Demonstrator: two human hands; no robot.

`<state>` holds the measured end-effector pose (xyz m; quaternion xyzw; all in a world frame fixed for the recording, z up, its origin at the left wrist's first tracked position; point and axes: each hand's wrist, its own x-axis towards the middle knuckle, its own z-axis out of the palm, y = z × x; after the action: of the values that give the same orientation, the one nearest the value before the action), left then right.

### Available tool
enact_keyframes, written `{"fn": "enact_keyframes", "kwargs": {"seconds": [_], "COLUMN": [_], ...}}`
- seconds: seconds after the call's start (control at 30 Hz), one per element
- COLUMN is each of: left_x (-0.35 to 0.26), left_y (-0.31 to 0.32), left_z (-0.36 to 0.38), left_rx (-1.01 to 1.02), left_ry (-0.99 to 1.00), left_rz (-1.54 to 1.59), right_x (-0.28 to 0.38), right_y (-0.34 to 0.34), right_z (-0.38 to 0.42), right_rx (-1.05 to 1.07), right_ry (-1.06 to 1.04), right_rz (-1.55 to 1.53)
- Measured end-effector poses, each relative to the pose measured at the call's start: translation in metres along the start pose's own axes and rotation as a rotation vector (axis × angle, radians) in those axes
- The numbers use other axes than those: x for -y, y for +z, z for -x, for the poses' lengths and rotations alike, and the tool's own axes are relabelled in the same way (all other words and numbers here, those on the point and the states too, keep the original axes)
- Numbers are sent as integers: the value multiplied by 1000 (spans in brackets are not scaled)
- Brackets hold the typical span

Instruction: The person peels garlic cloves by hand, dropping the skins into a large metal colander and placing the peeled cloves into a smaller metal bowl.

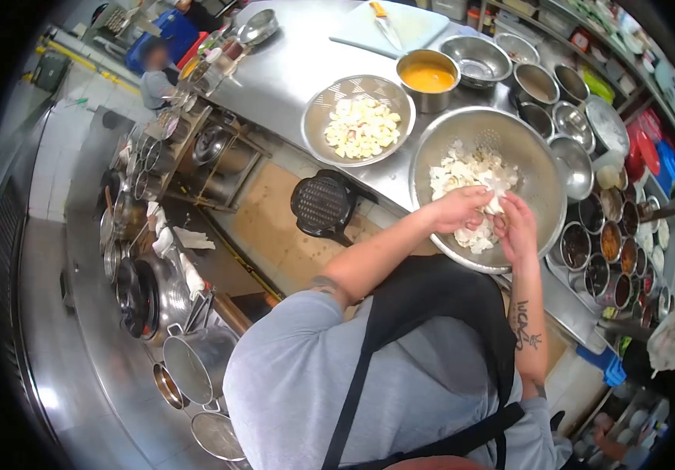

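Observation:
A large perforated steel colander [425,149] sits at the counter's near edge, with a heap of pale, irregular white pieces [459,168] inside. Over it, both of my hands meet around a whitish piece [494,202], whose exact kind I cannot make out. My left hand [464,208] reaches in from the left, its fingers closed at the piece. On the other side, my right hand [516,225] pinches the same piece. To the left stands a second colander [311,129] full of cream-coloured chunks [362,127], a few of them reddish.
Behind are a pot of orange liquid [427,77], a steel bowl [476,63] and a knife [387,30] on a pale cutting board [419,33]. Several seasoning containers [610,239] line the right. A black stool [323,205] stands below the counter. Another person [157,82] is far left.

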<state>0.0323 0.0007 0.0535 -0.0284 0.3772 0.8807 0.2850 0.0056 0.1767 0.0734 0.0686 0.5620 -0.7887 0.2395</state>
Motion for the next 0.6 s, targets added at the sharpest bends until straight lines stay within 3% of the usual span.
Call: {"fn": "enact_keyframes", "kwargs": {"seconds": [0.07, 0.13, 0.17, 0.23, 0.43, 0.53, 0.6], "left_x": [-3, -3, -4, -9, -15, -17, -12], "left_y": [7, 9, -1, 8, 10, 18, 10], "left_z": [6, 5, 0, 6, 9, 6, 1], "left_rx": [-118, -253, -266, -256, -112, -210, -244], "left_ry": [58, 89, -15, -29, 49, 19, -8], "left_rz": [-232, -587, -631, -361, -95, -209, -333], "right_x": [-4, -7, -9, 0, 9, 9, 3], "right_y": [-2, -2, -4, -1, -3, -10, -11], "right_z": [-3, -5, -6, -1, 4, 3, 3], "right_rx": [-45, -68, -77, -43, -28, -11, -34], "right_ry": [-67, -120, -150, -103, 28, 106, 135], "right_rz": [274, 352, 387, 279, -310, -444, -327]}}
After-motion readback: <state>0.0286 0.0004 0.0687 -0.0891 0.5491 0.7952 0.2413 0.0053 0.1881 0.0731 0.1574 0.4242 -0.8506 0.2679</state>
